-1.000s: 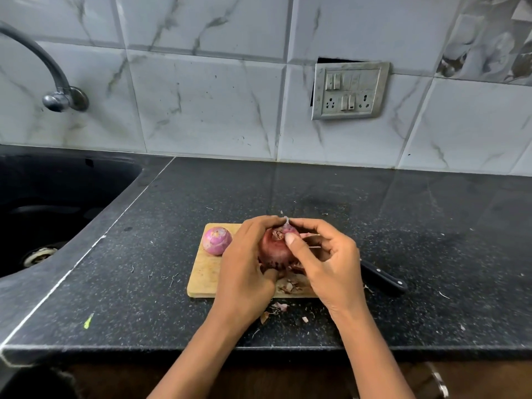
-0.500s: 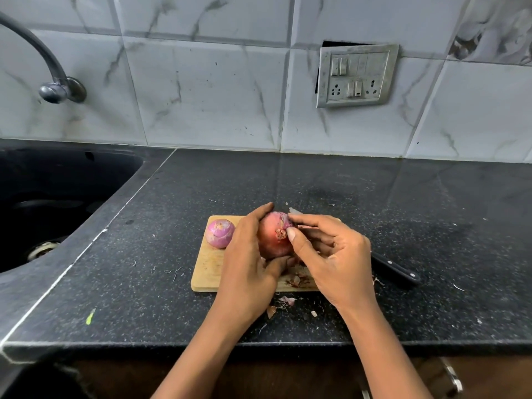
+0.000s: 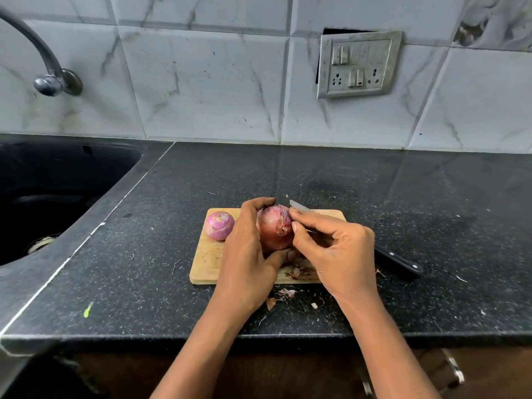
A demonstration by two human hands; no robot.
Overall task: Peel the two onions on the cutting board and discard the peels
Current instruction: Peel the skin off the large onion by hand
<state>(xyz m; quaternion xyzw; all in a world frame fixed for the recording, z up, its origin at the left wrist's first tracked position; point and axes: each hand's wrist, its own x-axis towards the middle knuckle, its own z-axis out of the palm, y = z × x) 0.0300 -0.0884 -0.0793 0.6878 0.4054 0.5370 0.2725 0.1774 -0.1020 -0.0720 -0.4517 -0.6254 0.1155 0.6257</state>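
The larger onion (image 3: 275, 228) was held just over the middle of the cutting board (image 3: 205, 263), most of its dark red-brown skin on. The left hand (image 3: 247, 260) gripped it, fingers curled round its far and left side and thumb under it. The right hand (image 3: 336, 254) had thumb and forefinger pinched at the papery skin by the root end, its other fingers curled.

The smaller onion (image 3: 219, 225) lay on the board's far left corner, pink and glossy, seemingly already peeled. So about half the peeling looked done.

Peel scraps (image 3: 296, 272) lay on the board's near edge and on the counter (image 3: 144, 283) just in front, none yet discarded. A knife (image 3: 398, 262) lay across the board's right side, partly behind the right hand.

No brand or writing could be read on the knife or the wall's switch plate (image 3: 358, 64).
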